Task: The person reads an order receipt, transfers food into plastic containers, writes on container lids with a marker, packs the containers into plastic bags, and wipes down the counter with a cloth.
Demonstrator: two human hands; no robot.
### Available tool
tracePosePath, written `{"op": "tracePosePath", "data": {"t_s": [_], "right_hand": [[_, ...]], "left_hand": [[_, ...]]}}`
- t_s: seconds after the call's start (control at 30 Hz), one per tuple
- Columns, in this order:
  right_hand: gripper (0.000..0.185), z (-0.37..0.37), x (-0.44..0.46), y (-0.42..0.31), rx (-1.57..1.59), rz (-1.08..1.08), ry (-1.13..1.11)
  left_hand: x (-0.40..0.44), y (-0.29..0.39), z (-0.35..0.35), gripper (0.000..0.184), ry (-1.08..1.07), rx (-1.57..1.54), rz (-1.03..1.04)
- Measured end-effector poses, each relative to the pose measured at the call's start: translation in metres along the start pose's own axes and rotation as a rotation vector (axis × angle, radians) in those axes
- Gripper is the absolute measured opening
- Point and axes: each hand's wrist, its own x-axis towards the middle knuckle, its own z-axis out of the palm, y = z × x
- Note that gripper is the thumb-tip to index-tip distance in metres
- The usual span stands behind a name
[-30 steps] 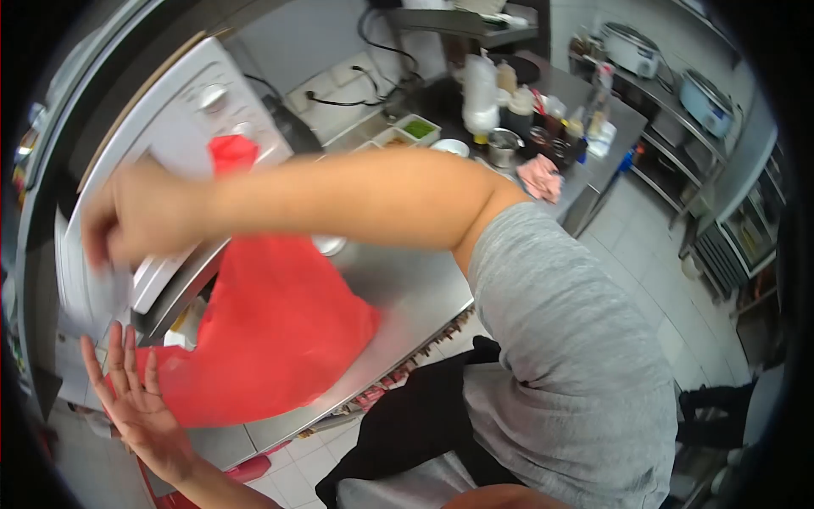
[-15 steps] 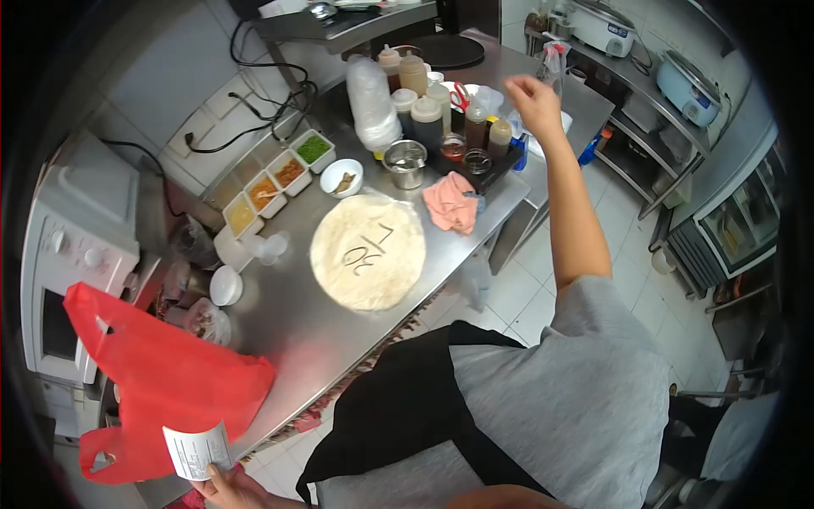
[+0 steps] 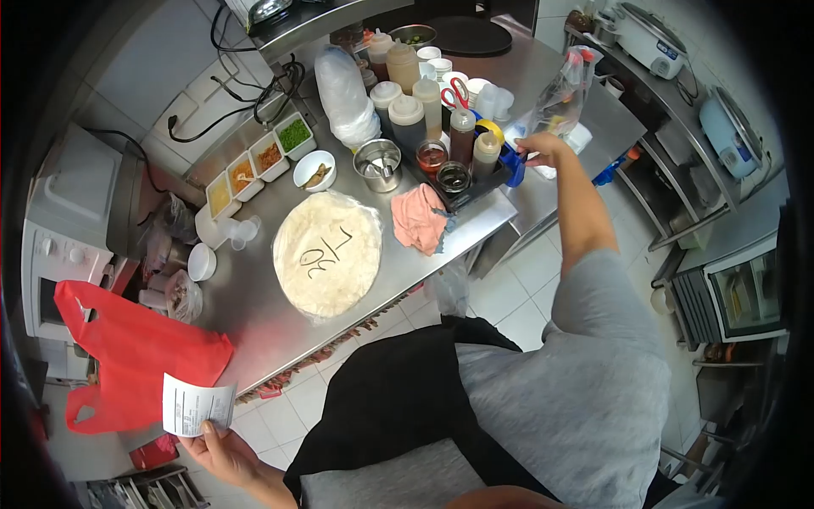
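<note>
Stainless-steel desk (image 3: 246, 301), set against a tiled wall, carries sauce bottles (image 3: 407, 123), condiment tubs (image 3: 293, 133), a pink cloth (image 3: 420, 216) and a round pack (image 3: 329, 254) with handwritten marks. Hands are well apart. Left hand (image 3: 225, 454) has the printed slip (image 3: 197, 405) pinched at its lower edge, thumb on the near face; the slip is held up in front of the red bag (image 3: 144, 352), and whether the two touch cannot be told. Right hand (image 3: 545, 151) reaches across to the blue dispenser (image 3: 512, 166), at the outer end of the bottle group, fingertips bent close to it; whether they are closed on tape, on the body or on nothing cannot be established. Handling, as judged: the slip is thin, very light and prone to curl or crease, best held by an edge clear of the print, as at present. The bag, at the desk's left end, appears soft, light and limp, liable to fold under pressure; sound holds are its two handle loops. Its contents, if any, are not visible. The dispenser looks rigid and fairly light, to be gripped by its body; any tape would be thin and clinging, best taken by its free end.
</note>
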Motion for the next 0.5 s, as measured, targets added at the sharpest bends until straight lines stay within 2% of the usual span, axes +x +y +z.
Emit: {"op": "tracePosePath", "data": {"t_s": [0.03, 0.13, 0.17, 0.27, 0.33, 0.37, 0.4, 0.43, 0.47, 0.5], "right_hand": [[0.025, -0.007, -0.007, 0.011, 0.236, -0.051, -0.020], [0.025, -0.012, -0.022, 0.040, 0.426, -0.092, -0.090], [0.025, -0.013, -0.021, 0.044, 0.418, -0.079, -0.126], [0.025, -0.012, -0.009, 0.073, 0.307, -0.265, -0.129], [0.027, -0.014, 0.001, 0.088, 0.228, -0.306, -0.113], [0.029, -0.013, 0.011, 0.093, 0.054, -0.334, -0.068], [0.030, -0.008, 0.010, 0.095, 0.092, -0.410, -0.009], [0.033, -0.032, 0.042, 0.114, -0.591, -0.424, 0.080], [0.033, -0.012, 0.017, 0.112, -0.997, -0.504, 0.275], [0.030, -0.014, 0.013, 0.124, -0.715, -0.592, 0.313]], "left_hand": [[0.000, -0.001, 0.004, 0.041, -0.020, -0.018, -0.026], [-0.001, -0.010, 0.023, 0.040, -0.077, -0.067, -0.086], [0.001, -0.018, 0.028, 0.040, -0.097, -0.084, -0.126], [0.005, -0.045, 0.064, 0.042, -0.138, -0.156, -0.261], [0.008, -0.067, 0.079, 0.039, -0.164, -0.145, -0.342], [0.011, -0.079, 0.086, 0.038, -0.131, -0.146, -0.351], [0.014, -0.090, 0.085, 0.036, -0.121, -0.152, -0.374], [0.016, -0.101, 0.082, 0.034, -0.111, -0.157, -0.373], [0.018, -0.106, 0.079, 0.031, -0.086, -0.199, -0.396], [0.019, -0.107, 0.077, 0.029, -0.065, -0.205, -0.384]]}}
